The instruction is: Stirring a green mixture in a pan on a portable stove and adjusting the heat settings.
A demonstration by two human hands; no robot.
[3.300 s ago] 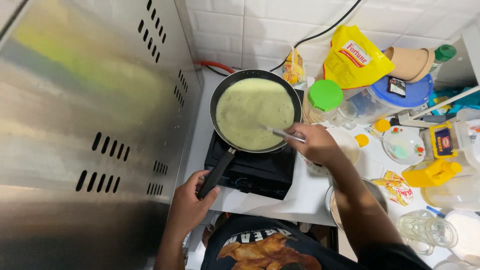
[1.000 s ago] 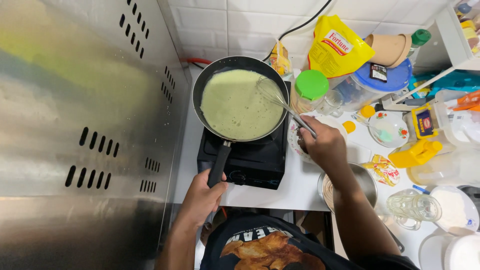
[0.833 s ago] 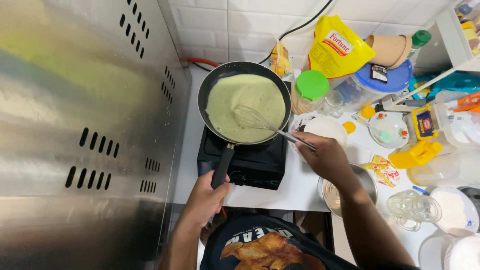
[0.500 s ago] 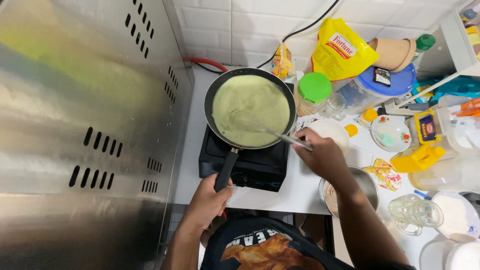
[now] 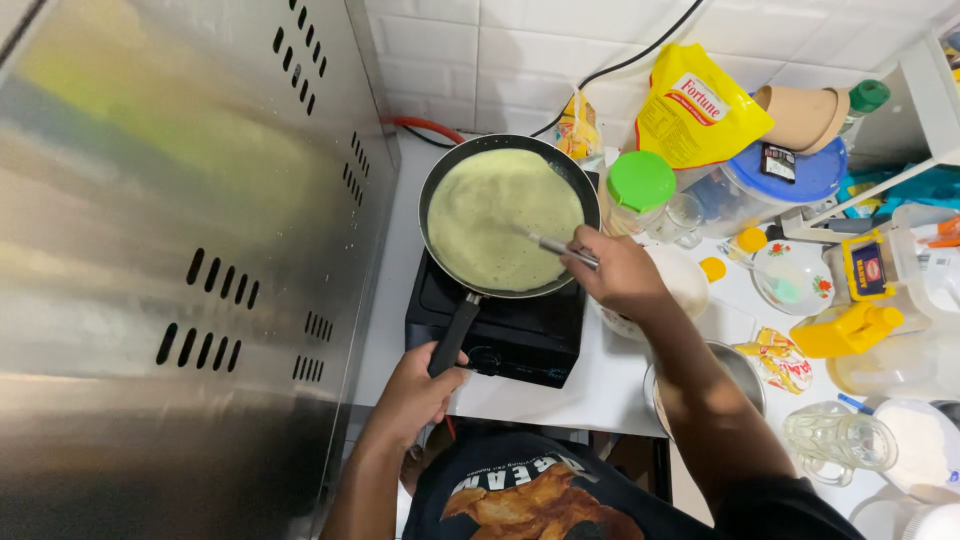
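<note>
left hand [image 5: 412, 392]: grip clenched on the black pan handle [image 5: 455, 333], near edge of the stove
right hand [image 5: 622, 275]: grip clenched on a metal spoon [image 5: 545, 243], bowl end lying on the batter
pan [image 5: 510, 215]: one black frying pan, sits on the black single-burner stove [image 5: 500, 330], far-left part of the white table [image 5: 600, 385]
batter [image 5: 500, 230]: one thin pale-green round, covers nearly the whole pan floor, small bubbles on top
step in hand: spreading/smoothing batter with the spoon back
doing it well: my read, hold the handle steady so the pan stays flat; light pressure, sweep outward to the thin spots by the rim; don't dig in or the layer may tear
left of stove: one steel panel [image 5: 180, 250] with vent slots
right of pan: one jar with a green lid [image 5: 640, 185], one white bowl [image 5: 680, 280] partly under the wrist, one steel bowl [image 5: 735, 375] nearer
far right: one yellow pouch [image 5: 695, 110], one blue-lidded tub [image 5: 785, 175], one small flowered plate [image 5: 790, 275]
hands count: two, both the same person's
others: none seen
</note>
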